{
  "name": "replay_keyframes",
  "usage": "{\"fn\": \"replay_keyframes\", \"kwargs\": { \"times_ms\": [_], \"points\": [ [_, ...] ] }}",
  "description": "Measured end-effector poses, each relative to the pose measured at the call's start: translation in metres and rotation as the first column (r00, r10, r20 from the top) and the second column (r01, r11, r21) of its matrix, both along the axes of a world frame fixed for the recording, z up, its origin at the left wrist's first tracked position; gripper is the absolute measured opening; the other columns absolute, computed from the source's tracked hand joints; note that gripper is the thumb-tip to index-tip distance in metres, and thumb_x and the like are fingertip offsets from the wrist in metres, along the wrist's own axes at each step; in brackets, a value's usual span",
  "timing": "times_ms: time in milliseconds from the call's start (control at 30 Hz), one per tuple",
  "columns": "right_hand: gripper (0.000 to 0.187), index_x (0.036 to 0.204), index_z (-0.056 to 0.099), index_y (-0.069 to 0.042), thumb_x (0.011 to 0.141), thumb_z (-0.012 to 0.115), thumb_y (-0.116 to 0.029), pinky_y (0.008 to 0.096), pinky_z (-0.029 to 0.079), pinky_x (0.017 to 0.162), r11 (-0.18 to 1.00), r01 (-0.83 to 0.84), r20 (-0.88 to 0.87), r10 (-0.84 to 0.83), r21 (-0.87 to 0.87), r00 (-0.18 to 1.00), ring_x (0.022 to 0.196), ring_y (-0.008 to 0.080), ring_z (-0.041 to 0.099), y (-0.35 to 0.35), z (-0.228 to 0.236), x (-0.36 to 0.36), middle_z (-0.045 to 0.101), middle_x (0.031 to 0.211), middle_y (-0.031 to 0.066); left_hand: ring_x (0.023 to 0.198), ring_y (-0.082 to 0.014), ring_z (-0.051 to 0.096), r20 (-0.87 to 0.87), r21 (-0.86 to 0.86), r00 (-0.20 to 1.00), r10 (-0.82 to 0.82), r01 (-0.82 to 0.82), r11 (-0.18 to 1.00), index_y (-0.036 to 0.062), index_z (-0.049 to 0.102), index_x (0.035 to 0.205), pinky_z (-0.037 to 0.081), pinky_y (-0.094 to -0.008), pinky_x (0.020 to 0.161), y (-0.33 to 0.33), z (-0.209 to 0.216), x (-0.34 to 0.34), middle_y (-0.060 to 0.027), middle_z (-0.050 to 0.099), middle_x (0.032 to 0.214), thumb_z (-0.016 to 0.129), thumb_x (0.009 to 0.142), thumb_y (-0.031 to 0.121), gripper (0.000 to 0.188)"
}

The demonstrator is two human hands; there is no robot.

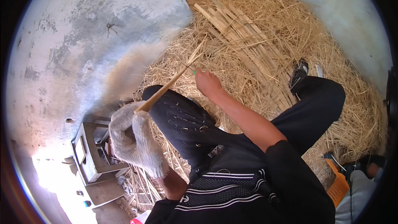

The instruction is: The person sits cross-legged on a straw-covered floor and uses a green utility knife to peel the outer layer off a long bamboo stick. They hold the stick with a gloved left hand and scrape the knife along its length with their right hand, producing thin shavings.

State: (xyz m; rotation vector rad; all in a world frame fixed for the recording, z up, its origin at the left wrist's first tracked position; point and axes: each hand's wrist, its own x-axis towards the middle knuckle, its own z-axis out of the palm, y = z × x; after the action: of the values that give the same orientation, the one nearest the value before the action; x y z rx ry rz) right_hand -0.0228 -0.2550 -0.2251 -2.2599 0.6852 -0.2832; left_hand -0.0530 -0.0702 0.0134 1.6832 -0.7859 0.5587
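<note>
My left hand (137,143), in a knitted off-white work glove, is closed around the lower end of a light brown bamboo strip (163,89). The strip slants up and to the right over my left thigh, and its far end is split into thin, frayed slivers. My bare right hand (208,84) is a fist just right of that frayed end. A small green bit (194,72) shows at its fingers, but the rest of what it grips is hidden. Beyond my hands, a bundle of long split bamboo slats (248,45) lies on a thick layer of pale shavings (286,20).
A worn wooden stool-like frame (89,155) lies by the left wall (95,37), near bright light. My dark-trousered legs spread to both sides, with a dark shoe (299,72) beside the slats. At lower right are an orange plastic seat (338,182) and another person's grey-clad leg (362,193).
</note>
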Motion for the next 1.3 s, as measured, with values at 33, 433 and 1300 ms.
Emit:
{"fn": "replay_keyframes", "kwargs": {
  "times_ms": [33, 433, 1300],
  "points": [
    [0.017, 0.107, 0.049, -0.003, 0.102, 0.045, -0.019, 0.0394, 0.041, 0.041, 0.912, -0.078, 0.006, 0.082, 0.402, 0.997, 0.046, 0.0200, 0.049, -0.009, 0.025, -0.001, 0.051, 0.060, 0.0052, 0.086, -0.0175, 0.064, -0.049, -0.037, 0.998, 0.025, -0.027, 0.999, -0.0004, 0.065, 0.091, 0.055, -0.0313, 0.079, 0.000, 0.003, 0.001, -0.0123, 0.069, 0.096, 0.067, 0.089, 0.002, 0.004],
    [0.026, 0.108, 0.055, 0.002, 0.102, 0.048, -0.022, 0.0511, 0.054, 0.059, 0.950, -0.301, 0.395, 0.244, 0.089, 0.886, 0.062, 0.0437, 0.066, 0.070, 0.188, -0.065, 0.062, 0.063, 0.0236, 0.085, -0.0181, 0.064, -0.034, -0.167, 0.984, 0.175, -0.178, 0.970, -0.0044, 0.060, 0.090, 0.062, -0.0289, 0.069, 0.005, 0.007, 0.004, -0.0135, 0.065, 0.093, 0.064, 0.089, -0.006, 0.004],
    [0.021, 0.109, 0.056, 0.006, 0.095, 0.050, -0.008, 0.0503, 0.058, 0.062, 0.992, -0.123, 0.099, 0.121, 0.007, 0.988, 0.068, 0.0429, 0.069, 0.028, 0.052, -0.005, 0.064, 0.067, 0.0248, 0.071, -0.0189, 0.067, -0.037, -0.156, 0.996, 0.076, -0.081, 0.984, -0.0061, 0.063, 0.099, 0.056, -0.0267, 0.067, 0.025, -0.004, 0.026, -0.0151, 0.065, 0.096, 0.061, 0.095, 0.004, 0.011]
  ]
}}
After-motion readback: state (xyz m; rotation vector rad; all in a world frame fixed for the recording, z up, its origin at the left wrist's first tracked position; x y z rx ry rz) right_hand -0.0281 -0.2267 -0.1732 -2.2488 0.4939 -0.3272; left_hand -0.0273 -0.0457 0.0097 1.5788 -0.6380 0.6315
